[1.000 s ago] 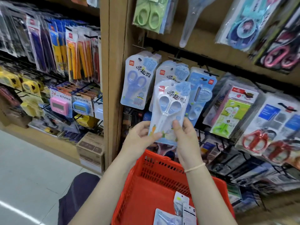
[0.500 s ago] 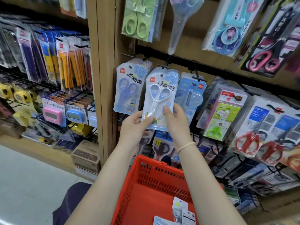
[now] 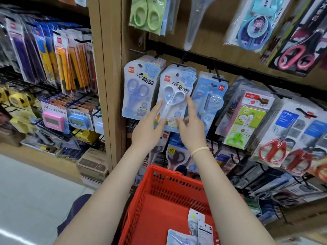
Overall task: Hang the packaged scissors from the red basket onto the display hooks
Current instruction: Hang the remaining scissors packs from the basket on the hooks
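Fingers (image 3: 190, 103) flat on white scissors pkg (image 3: 174, 96)

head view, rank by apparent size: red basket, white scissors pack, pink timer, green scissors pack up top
1. red basket, largest, though nearness to the camera inflates it
2. white scissors pack
3. green scissors pack, cut off by the frame's top edge, so unsure against the white pack
4. pink timer, smallest
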`<state>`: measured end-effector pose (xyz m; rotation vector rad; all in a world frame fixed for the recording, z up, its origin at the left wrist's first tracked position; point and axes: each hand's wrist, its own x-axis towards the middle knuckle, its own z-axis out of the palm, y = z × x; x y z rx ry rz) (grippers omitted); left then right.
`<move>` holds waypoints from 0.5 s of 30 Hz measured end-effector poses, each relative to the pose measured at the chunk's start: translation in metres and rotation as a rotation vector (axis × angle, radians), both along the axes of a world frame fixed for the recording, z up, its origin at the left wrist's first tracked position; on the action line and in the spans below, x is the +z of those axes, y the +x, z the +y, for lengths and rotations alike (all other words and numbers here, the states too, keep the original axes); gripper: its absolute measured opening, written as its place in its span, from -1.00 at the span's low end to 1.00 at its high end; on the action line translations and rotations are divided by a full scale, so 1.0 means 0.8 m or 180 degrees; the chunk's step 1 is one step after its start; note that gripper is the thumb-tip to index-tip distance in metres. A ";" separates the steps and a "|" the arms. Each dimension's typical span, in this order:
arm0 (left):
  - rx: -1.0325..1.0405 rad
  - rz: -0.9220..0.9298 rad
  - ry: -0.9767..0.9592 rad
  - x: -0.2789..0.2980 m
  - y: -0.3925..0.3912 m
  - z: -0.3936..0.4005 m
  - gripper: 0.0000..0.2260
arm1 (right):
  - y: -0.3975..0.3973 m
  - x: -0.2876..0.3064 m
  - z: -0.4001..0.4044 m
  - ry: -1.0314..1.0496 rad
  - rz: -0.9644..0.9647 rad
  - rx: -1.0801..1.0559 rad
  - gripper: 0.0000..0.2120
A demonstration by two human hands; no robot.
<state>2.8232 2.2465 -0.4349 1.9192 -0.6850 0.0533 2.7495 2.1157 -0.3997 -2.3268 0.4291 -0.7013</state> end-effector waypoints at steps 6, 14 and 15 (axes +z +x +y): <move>0.0419 -0.0487 0.0636 -0.042 -0.021 -0.001 -0.46 | -0.034 -0.035 -0.004 -0.0391 -0.0185 -0.0113 -0.48; 0.0254 0.0030 0.2250 -0.263 -0.152 0.047 -0.22 | -0.170 -0.271 -0.045 0.0846 0.1167 -0.0494 -0.87; 0.0275 0.0078 0.2504 -0.281 -0.167 0.049 -0.17 | -0.186 -0.302 -0.051 0.1101 0.1456 -0.0515 -0.85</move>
